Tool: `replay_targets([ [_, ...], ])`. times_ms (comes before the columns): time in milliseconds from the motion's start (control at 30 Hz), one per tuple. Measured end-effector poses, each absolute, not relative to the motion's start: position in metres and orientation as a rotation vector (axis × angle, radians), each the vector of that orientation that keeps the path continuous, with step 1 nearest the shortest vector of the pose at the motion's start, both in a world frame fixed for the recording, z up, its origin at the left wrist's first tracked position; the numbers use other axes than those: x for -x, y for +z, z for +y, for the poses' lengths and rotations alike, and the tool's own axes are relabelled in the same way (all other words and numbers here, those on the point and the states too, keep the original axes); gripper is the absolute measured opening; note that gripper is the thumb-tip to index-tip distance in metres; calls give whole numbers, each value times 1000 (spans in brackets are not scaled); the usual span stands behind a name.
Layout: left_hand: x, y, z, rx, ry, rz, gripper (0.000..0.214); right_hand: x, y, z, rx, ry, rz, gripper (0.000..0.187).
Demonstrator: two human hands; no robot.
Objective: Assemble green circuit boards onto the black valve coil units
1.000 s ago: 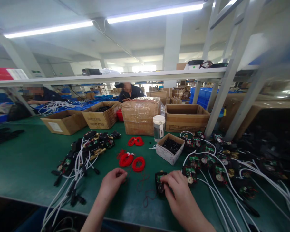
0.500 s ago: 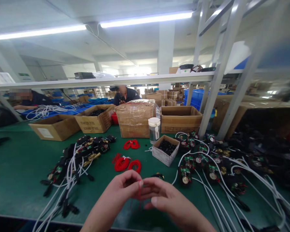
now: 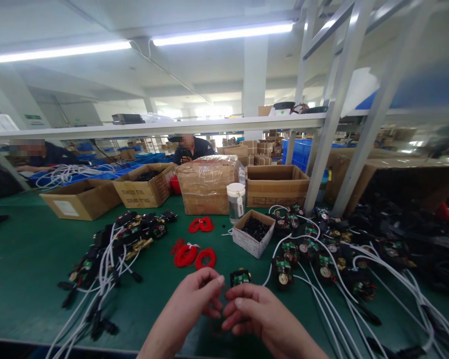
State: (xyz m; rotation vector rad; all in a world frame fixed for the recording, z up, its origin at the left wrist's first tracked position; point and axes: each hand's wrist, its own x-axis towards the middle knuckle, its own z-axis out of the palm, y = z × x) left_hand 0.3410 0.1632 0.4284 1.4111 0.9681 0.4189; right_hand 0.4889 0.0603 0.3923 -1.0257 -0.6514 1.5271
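Observation:
My left hand (image 3: 195,300) hovers over the front of the bench, thumb and forefinger pressed together. Facing it, my right hand (image 3: 255,310) has its fingers curled in, with the thumb near the forefinger. A small gap separates the two hands. Below them shows a faint, blurred red streak, perhaps thin wire; what either hand pinches is too small to make out. Just behind my right fingers lies a black unit with a green circuit board (image 3: 240,277), partly covered by them. Bundles of red wire (image 3: 185,255) lie beyond my left hand.
A small box of black parts (image 3: 251,244) stands beside a white-lidded bottle (image 3: 236,207). Corded circuit-board units lie left (image 3: 123,244) and right (image 3: 324,267). Cardboard boxes (image 3: 207,192) line the back beneath a shelf (image 3: 209,127). Two people sit beyond.
My hands have drawn slightly apart, and the red wire that ran between them no longer shows clearly. The circuit-board unit behind my right hand is more exposed. The view has shifted slightly.

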Motion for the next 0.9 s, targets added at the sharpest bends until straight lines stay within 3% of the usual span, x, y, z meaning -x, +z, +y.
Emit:
replay_targets([
  [133,-339,421,164,-1249,460,973,54,-496,397,59,1075,1463,-663,43],
  [467,-340,415,151,-1209,404,914,56,-510,396,69,1281,1234,-937,34],
  [767,-356,413,148,-1495,425,831,33,-511,403,70,1365,1137,-1140,25],
  [900,-359,408,151,-1514,485,864,25,-514,398,70,1337,1168,-1072,31],
])
